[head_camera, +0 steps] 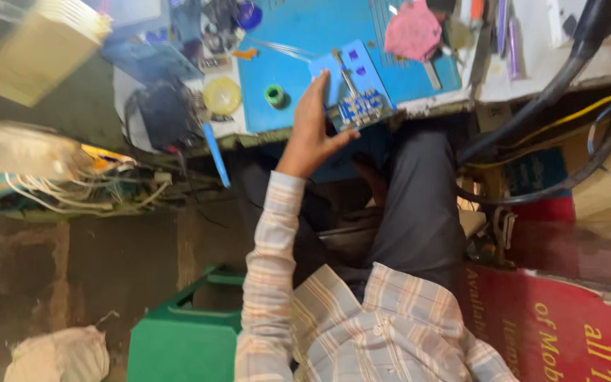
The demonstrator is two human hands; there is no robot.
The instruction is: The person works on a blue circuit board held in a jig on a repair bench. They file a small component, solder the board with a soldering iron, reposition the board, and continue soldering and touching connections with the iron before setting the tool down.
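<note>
My left hand (312, 127), in a striped plaid sleeve, reaches up to the near edge of a blue work mat (298, 42) on the bench. Its fingers lie along the left side of a small blue board holder (353, 83) and the thumb hooks under the holder's near corner, gripping it. The holder carries a metal bar and a dark blue part with small pale dots. A dim skin-coloured shape (370, 177) in the shadow under the bench, between my dark-trousered legs, may be my right hand; its fingers are not readable.
A green tape roll (274, 95) and a yellow round lid (222, 95) lie left of the hand. A pink cloth (413, 32) sits at the mat's far side. Thick black cables (567, 71) hang at right; tangled wires (107, 184) at left. A green stool (185, 332) stands below.
</note>
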